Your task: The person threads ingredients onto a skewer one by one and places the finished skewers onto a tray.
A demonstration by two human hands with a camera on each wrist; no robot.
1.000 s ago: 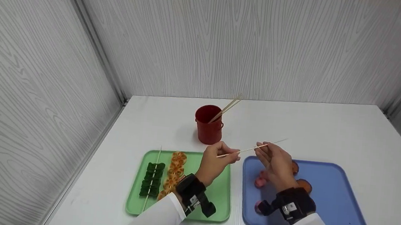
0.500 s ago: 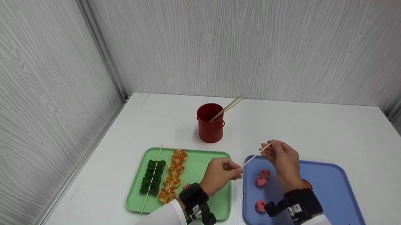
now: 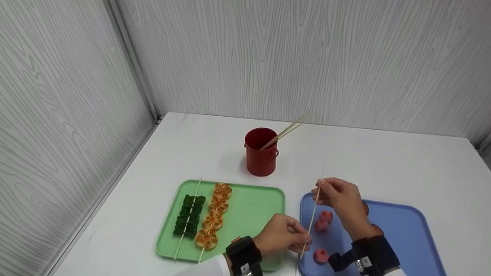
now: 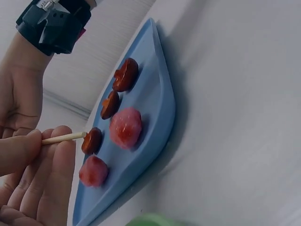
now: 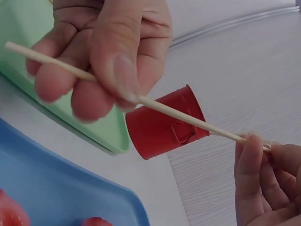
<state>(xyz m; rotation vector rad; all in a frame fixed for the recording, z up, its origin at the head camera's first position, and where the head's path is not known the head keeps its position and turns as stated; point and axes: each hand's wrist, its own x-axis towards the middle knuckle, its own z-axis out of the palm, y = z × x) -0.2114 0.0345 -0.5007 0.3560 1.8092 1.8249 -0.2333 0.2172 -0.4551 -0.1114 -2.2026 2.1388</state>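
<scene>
A thin wooden skewer [image 3: 313, 214] slants over the left edge of the blue tray [image 3: 413, 262], its blunt end toward me. My left hand [image 3: 281, 236] pinches it near that lower end between thumb and fingers; a short stub shows past the fingertips in the left wrist view. Higher up, my right hand [image 3: 340, 201] pinches the same skewer, seen also in the right wrist view as the right hand [image 5: 268, 183]. Bare wood spans the gap between the hands. Pink lumpy balls [image 4: 126, 128] and brown mushroom-shaped pieces [image 4: 125, 75] lie on the blue tray, partly hidden by my right arm.
On the left, a green tray [image 3: 262, 198] bears a skewer of dark green folded pieces [image 3: 189, 216] and a skewer of orange lotus-like slices [image 3: 212, 220]. A red bucket [image 3: 260, 159] behind holds more skewers [image 3: 286, 133]. White panels stand at the back and sides.
The skewer has swung from nearly crosswise to pointing away from me. My left hand has moved right and nearer to me along with its lower end; my right hand stays near the tray's far edge.
</scene>
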